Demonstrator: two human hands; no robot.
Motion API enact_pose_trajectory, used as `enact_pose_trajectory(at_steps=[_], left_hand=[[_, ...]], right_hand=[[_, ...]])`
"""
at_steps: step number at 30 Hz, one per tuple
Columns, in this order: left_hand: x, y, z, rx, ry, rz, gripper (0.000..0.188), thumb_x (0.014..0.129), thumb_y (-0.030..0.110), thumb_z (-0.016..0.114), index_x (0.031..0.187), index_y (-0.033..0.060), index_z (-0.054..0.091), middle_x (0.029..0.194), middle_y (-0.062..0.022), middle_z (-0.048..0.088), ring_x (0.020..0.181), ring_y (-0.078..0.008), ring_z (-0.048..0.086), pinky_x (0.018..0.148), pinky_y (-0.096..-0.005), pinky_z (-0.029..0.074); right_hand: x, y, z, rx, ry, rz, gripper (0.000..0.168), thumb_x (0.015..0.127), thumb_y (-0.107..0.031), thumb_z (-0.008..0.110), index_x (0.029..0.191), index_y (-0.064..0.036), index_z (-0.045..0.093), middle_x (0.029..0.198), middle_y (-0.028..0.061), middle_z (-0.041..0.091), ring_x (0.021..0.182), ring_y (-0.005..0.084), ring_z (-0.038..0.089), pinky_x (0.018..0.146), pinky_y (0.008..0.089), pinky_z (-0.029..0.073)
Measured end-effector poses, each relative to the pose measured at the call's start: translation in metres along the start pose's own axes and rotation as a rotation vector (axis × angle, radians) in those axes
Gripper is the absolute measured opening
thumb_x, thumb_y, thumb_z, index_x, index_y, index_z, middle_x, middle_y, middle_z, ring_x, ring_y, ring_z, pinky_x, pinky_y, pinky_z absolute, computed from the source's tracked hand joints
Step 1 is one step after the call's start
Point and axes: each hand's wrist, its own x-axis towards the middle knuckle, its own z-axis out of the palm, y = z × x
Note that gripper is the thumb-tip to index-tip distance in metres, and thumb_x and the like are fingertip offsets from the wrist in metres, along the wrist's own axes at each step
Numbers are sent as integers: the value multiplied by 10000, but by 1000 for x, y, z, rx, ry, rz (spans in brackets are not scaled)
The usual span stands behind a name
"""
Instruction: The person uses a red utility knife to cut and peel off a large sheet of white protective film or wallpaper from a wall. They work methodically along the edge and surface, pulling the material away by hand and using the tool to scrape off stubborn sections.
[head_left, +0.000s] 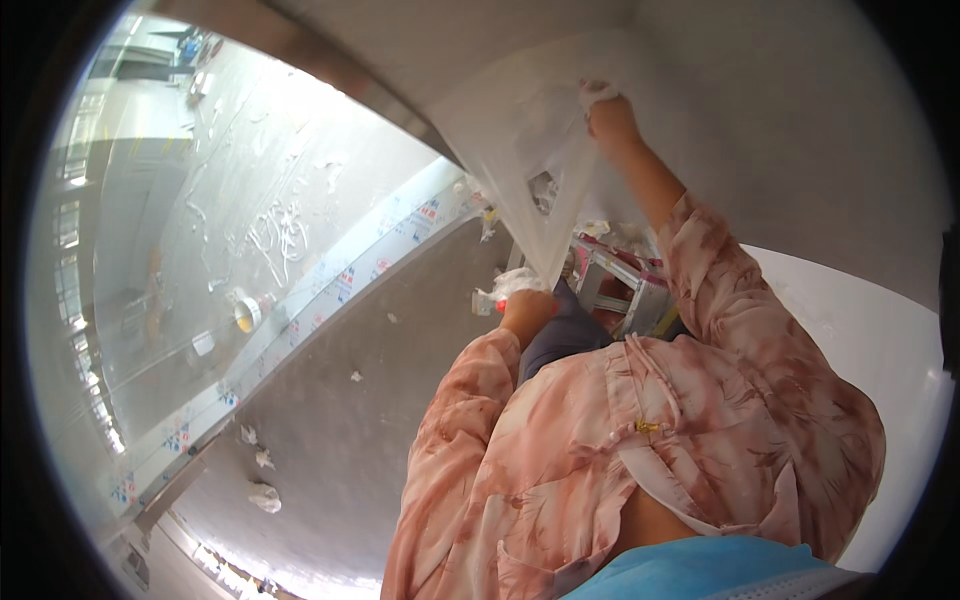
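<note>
A thin sheet of clear plastic film (551, 232) is stretched between my two hands, fanning out widest near the top. My left hand (529, 309), low in front of my body, grips the gathered end of the film together with a tool that has a red handle (502, 306); its exact kind is hidden by the hand. Crumpled film (517, 282) bunches over that hand. Raised high against the grey panel (787, 135), my right hand (611, 120) is closed on the other part of the film, with a wad of it at the fingers.
An aluminium stepladder (626, 289) with reddish parts stands below me. To the left runs a frame rail (300, 322) covered in printed protective film, beside a glass pane (172, 247). A tape roll (246, 313) shows near it. White strips (277, 240) and film scraps (264, 497) are scattered about.
</note>
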Motion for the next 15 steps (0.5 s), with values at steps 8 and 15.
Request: enact_pose_trajectory(at_steps=[8,15], left_hand=[[-17,-20,2,3,-258,-63,148,775,124,548,756,54,677,738,-145,683,689,-284,684,583,-382,534],[-30,-29,18,-1,-305,-114,161,776,118,543,759,47,687,754,-147,685,700,-284,684,589,-393,534]], right_hand=[[-10,39,-14,-378,27,-109,330,902,-340,534,1023,-54,646,862,121,678,803,258,641,712,336,480],[-11,110,-37,-438,-26,-209,311,896,-322,545,958,-29,629,833,137,666,799,296,634,722,350,481]])
